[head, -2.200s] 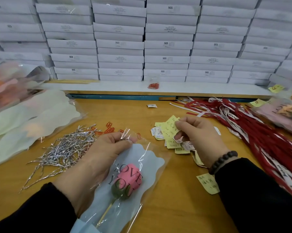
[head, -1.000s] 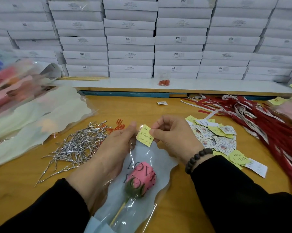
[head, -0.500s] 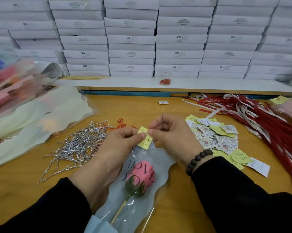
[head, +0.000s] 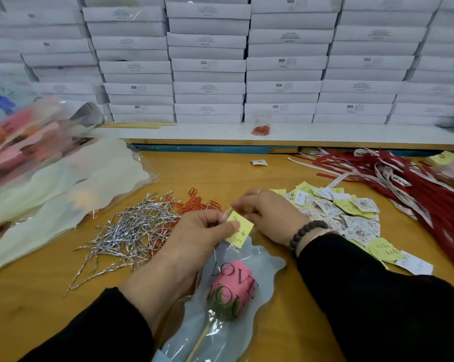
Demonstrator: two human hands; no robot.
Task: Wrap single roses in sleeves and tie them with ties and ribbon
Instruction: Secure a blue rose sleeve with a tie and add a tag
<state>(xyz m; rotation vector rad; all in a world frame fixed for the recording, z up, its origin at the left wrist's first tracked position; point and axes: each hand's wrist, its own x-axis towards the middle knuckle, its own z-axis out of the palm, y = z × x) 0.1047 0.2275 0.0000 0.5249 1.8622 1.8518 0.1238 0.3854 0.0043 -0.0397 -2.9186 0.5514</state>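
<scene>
A pink rose [head: 232,284] on a wooden stick lies inside a clear sleeve [head: 262,259] printed "LOVE YOU" on the wooden table. My left hand [head: 194,241] holds the sleeve's top edge, its thumb pressing a small yellow note [head: 240,229] against it. My right hand [head: 267,215] pinches the upper edge of the same note from the right. A heap of silver twist ties [head: 126,231] lies to the left of my hands. Red and white ribbons [head: 414,189] spread across the right side.
Yellow notes and round stickers [head: 343,212] are piled right of my right hand. Orange paper clips [head: 194,202] lie behind the ties. Pale empty sleeves [head: 63,194] and wrapped flowers [head: 19,142] fill the left. White boxes [head: 210,64] are stacked along the back.
My right hand picked a yellow note from the pile and carried it left to the sleeve's top. My left thumb now presses the note there.
</scene>
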